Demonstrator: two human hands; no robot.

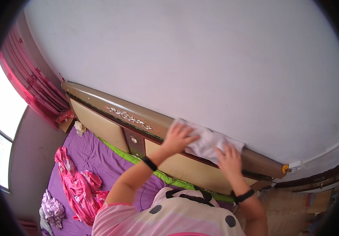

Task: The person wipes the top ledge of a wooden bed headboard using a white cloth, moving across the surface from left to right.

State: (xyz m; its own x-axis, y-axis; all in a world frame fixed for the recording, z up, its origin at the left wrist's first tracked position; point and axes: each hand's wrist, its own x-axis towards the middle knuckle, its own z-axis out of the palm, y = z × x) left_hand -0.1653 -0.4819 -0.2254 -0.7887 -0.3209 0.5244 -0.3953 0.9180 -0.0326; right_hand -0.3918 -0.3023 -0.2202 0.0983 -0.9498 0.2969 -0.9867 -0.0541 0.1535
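**Both hands on the cloth along the headboard's top edge**

A plain pale wall point(201, 59) fills the upper view, and below it runs a wooden headboard point(110, 118) with cream panels and a carved ornament on its top rail. Right on that top edge, toward the headboard's right end, lies a white cloth point(207, 141). The left hand point(178, 137) rests on the cloth's left part, fingers spread and laid flat, not pinching. The right hand point(229, 159) presses on its right part, fingers likewise splayed flat. Each wrist carries a black band. Down below, the bed wears a purple sheet point(94, 157) with a green strip along the headboard's foot, and a crumpled pink garment point(75, 185) lies near the bed's left edge. Red curtains point(31, 78) hang at the left beside a bright window point(2, 106).
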